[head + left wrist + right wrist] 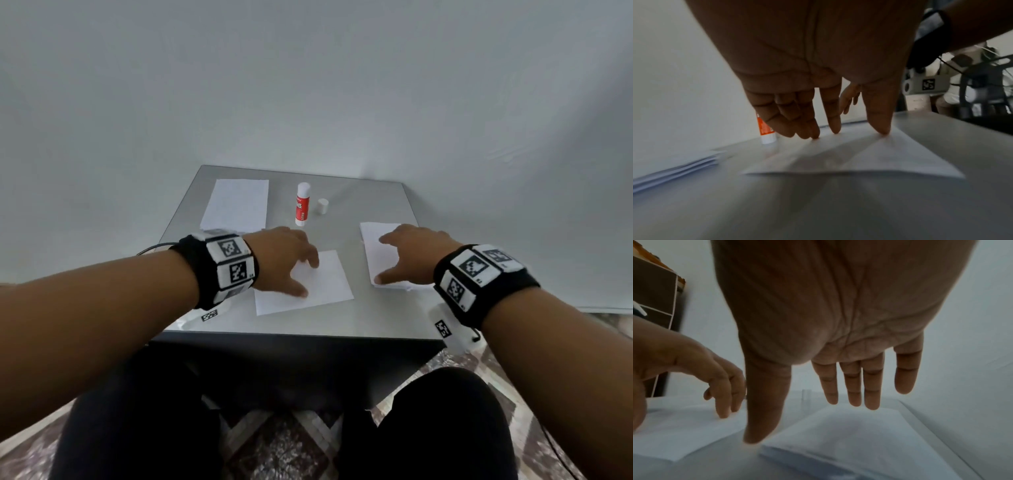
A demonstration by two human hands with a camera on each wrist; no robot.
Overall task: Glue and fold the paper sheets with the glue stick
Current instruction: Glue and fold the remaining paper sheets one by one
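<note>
A white folded sheet (329, 284) lies in the middle of the grey table (274, 325). My left hand (308, 277) presses on it with straight fingertips (835, 129) and thumb. My right hand (381, 259) is spread flat over a pile of folded sheets (376, 240) at the right, its thumb tip at the pile's near left corner (766, 449). Whether those fingers (853, 395) touch the pile I cannot tell. The red and white glue stick (302, 204) stands uncapped at the back, its white cap (322, 206) beside it.
A stack of flat white sheets (236, 205) lies at the table's far left corner. The table stands against a pale wall (342, 102). My knees sit below its near edge, over a patterned floor (284, 442).
</note>
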